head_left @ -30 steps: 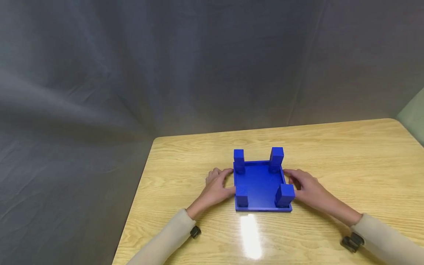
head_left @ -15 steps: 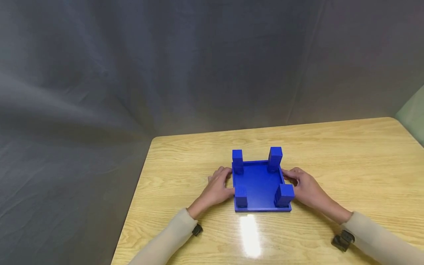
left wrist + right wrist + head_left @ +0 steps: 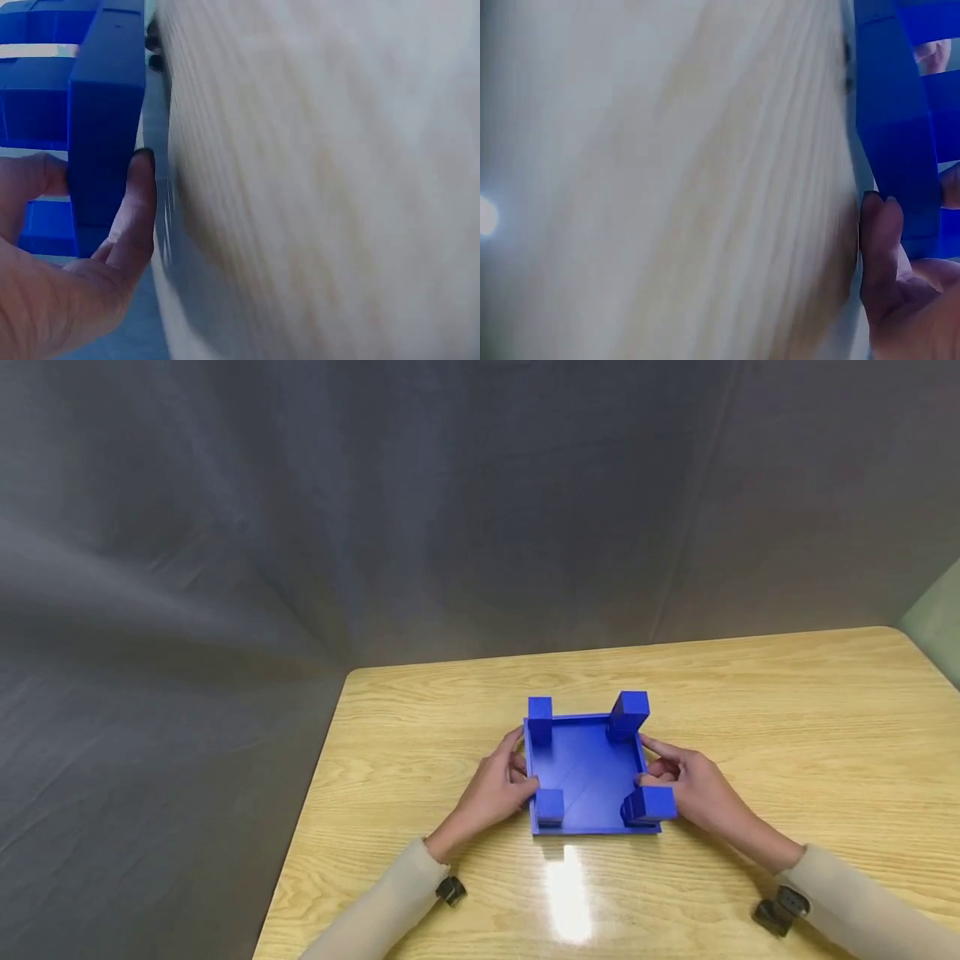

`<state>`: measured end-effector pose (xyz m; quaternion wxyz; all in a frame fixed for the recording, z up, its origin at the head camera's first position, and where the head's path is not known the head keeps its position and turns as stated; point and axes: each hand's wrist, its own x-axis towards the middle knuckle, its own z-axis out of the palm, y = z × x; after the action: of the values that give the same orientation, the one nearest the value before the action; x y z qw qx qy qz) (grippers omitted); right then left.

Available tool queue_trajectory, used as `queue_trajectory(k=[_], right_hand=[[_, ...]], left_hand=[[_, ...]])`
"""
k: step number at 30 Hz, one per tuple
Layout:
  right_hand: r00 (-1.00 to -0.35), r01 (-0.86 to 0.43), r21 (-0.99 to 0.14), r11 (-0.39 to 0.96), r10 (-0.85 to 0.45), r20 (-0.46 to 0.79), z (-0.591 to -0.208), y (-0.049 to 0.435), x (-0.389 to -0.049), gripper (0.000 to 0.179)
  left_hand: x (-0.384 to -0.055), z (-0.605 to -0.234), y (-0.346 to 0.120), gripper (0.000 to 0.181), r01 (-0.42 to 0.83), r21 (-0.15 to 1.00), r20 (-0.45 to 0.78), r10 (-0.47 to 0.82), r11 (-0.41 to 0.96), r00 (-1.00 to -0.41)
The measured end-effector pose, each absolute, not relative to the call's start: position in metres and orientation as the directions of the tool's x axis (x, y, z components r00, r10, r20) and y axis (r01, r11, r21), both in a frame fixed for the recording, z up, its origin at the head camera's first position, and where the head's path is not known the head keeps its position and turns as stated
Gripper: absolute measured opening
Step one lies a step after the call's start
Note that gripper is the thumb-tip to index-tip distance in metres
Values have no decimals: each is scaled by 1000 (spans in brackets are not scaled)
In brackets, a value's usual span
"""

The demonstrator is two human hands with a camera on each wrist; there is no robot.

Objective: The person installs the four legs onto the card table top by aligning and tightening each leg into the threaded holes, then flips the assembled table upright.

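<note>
A blue square tray-like piece has a low rim and an upright block-shaped post at each corner. My left hand grips its left side, with the thumb over the rim. On the opposite side, my right hand grips the rim beside the near right post. The left wrist view shows fingertips under the piece's outer face, between it and the table. Likewise in the right wrist view, fingers reach beneath the blue underside. The piece is held a little above the tabletop.
The light wood table extends on both sides and in front, with a bright reflection near the front. A dark grey curtain hangs behind and to the left. A pale green surface shows at the far right.
The blue piece has risen slightly off the table. My fingers have moved under its sides, and my thumbs have come up over the rim.
</note>
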<state>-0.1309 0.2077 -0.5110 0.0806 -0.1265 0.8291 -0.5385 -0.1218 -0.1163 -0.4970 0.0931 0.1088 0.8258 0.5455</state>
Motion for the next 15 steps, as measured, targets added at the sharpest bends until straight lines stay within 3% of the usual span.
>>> queue_trajectory(k=[5, 10, 15], right_hand=[[-940, -70, -976, 205, -340, -4, -511, 210, -129, 72], [-936, 62, -982, 180, -331, -119, -502, 215, -126, 69], [-891, 238, -969, 72, -381, -247, -494, 224, -124, 66]], left_hand=[[-120, -496, -120, 92, -76, 983, -121, 273, 170, -954], [-116, -492, -122, 93, -113, 991, -129, 270, 73, -954], [-111, -492, -119, 66, -173, 985, -171, 228, 8, -959]])
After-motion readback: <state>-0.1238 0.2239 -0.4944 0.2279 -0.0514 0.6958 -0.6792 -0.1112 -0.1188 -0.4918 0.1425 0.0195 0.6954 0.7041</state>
